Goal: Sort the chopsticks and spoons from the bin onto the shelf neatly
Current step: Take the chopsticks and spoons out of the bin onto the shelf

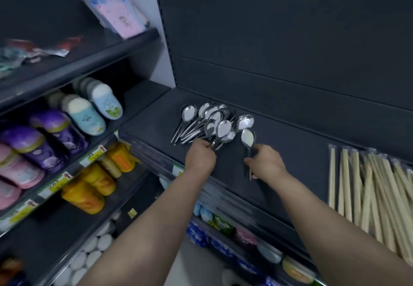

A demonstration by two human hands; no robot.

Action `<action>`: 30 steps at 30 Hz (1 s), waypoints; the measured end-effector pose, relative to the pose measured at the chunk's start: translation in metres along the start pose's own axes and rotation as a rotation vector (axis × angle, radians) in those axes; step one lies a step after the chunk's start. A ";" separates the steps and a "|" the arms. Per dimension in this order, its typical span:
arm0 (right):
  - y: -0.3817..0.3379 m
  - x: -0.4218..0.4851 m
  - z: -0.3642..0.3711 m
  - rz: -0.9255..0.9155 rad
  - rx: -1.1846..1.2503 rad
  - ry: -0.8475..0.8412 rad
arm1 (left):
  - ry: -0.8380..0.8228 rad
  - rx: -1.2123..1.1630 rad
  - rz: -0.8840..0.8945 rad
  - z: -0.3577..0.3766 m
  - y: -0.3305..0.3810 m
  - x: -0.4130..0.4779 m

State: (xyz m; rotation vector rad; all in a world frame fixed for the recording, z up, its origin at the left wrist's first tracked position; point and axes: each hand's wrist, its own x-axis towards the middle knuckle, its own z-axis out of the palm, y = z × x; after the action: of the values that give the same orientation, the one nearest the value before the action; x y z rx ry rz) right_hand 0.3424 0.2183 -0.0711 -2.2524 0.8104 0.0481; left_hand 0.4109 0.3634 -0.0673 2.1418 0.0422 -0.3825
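A pile of several metal spoons (207, 120) lies fanned out on the dark shelf (297, 151), bowls toward the back wall. My left hand (200, 157) is closed on the handles at the pile's near end. A single spoon (248, 138) lies just right of the pile, and my right hand (266, 163) grips its handle, whose tip pokes out below my fingers. A heap of wrapped wooden chopsticks (368, 192) lies on the same shelf at the far right. The bin is out of view.
The left shelving holds purple, pink, blue and orange bottles (85, 116) behind price tags. Pink packets (120, 15) stand on the upper left shelf. Lower shelves below my arms hold coloured packages (221, 225). Bare shelf lies between the spoons and the chopsticks.
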 end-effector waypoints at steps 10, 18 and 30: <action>-0.015 0.048 0.007 -0.086 -0.314 0.106 | 0.038 0.465 0.216 0.013 0.014 0.035; -0.003 0.029 -0.011 -0.223 -0.527 0.178 | -0.011 0.497 0.378 0.017 0.021 0.024; 0.109 -0.106 -0.108 -0.027 -0.675 0.374 | -0.252 0.761 0.789 0.108 0.071 -0.099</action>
State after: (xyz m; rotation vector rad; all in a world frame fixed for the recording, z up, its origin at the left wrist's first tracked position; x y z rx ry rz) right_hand 0.1747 0.1469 -0.0323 -2.9639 1.0755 -0.1383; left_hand 0.3013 0.2458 -0.0378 2.5819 -1.2238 -0.1976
